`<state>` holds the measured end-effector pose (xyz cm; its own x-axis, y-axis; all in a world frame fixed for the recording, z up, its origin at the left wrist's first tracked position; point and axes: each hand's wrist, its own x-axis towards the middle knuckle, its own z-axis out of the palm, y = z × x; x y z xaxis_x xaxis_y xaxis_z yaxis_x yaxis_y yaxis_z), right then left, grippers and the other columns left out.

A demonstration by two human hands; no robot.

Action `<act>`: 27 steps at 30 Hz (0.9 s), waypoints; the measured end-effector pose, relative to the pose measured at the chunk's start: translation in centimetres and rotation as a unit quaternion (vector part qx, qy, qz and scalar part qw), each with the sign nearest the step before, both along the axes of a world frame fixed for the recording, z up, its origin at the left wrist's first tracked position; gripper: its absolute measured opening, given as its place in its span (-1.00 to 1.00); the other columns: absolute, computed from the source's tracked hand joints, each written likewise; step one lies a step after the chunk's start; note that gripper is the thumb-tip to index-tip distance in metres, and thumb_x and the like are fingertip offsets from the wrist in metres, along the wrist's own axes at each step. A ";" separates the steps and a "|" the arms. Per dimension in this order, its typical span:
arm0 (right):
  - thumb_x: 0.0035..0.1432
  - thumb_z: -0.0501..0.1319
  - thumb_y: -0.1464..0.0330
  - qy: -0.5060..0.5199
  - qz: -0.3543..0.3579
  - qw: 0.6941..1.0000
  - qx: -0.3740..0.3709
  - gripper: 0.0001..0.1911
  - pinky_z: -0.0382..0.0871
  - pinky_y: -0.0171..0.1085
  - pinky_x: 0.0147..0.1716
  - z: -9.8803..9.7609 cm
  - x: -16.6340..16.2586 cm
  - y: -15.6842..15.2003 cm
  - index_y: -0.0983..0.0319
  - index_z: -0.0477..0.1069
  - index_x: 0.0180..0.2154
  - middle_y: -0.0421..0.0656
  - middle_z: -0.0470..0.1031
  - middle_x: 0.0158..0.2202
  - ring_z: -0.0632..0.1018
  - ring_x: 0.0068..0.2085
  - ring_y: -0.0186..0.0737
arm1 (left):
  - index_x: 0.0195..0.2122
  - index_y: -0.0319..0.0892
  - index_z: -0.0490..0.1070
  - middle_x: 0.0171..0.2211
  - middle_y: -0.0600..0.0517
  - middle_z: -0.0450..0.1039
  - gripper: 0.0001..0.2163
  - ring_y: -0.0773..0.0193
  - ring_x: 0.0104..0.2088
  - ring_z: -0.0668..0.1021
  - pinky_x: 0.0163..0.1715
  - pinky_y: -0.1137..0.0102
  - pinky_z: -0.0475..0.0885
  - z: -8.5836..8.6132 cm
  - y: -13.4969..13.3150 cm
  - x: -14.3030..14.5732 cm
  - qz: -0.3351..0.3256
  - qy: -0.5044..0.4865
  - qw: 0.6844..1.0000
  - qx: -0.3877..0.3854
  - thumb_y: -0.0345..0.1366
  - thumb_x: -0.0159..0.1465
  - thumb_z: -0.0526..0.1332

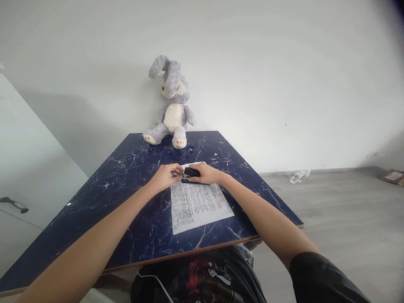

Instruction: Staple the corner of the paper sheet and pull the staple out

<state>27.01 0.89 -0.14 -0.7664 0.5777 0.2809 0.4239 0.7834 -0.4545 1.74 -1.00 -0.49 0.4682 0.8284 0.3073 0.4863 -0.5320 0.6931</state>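
Observation:
A black stapler (191, 172) lies over the upper part of a printed sheet of paper (202, 206) on the table. My right hand (205, 173) is closed around the stapler from the right. My left hand (168, 173) is at the stapler's front end, its fingers curled together beside the metal part. Whatever those fingers pinch is too small to make out. The paper lies flat, its lower edge toward me, its top partly covered by the hands and stapler.
The dark blue marble-patterned table (135, 227) stands against a white wall. A grey plush rabbit (173, 109) sits at its far edge, with a small white scrap (216, 154) nearby. On the floor at right are a plastic bottle (297, 176) and a cardboard box (393, 176).

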 end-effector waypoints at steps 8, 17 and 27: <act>0.34 0.31 0.13 -0.005 -0.002 1.000 -0.004 -0.68 0.21 -0.28 -0.35 0.2 -0.1 -0.1 0.26 0.44 -0.12 -0.12 0.53 -0.29 0.45 -0.35 -0.21 | -0.23 -0.10 0.57 -0.23 -0.03 0.69 -0.87 0.08 -0.17 0.70 -0.03 0.24 0.54 0.1 -0.1 0.0 -0.007 0.002 1.000 0.019 -0.33 0.17 0.37; 0.34 0.32 0.15 -0.003 0.001 1.000 0.004 -0.71 0.19 -0.29 -0.35 0.1 -0.1 0.0 0.26 0.43 -0.15 -0.14 0.53 -0.29 0.45 -0.35 -0.23 | -0.25 -0.10 0.59 -0.24 -0.02 0.69 -0.88 0.07 -0.17 0.70 -0.05 0.25 0.54 0.3 -0.3 0.3 -0.004 0.000 1.000 0.018 -0.34 0.17 0.36; 0.34 0.31 0.14 -0.003 0.001 1.000 -0.002 -0.71 0.19 -0.28 -0.35 0.1 0.0 -0.1 0.24 0.42 -0.16 -0.15 0.52 -0.30 0.45 -0.35 -0.21 | -0.26 -0.08 0.66 -0.23 -0.02 0.70 -0.88 0.06 -0.19 0.69 -0.06 0.24 0.54 0.0 0.0 0.1 -0.005 0.011 1.000 0.029 -0.28 0.21 0.33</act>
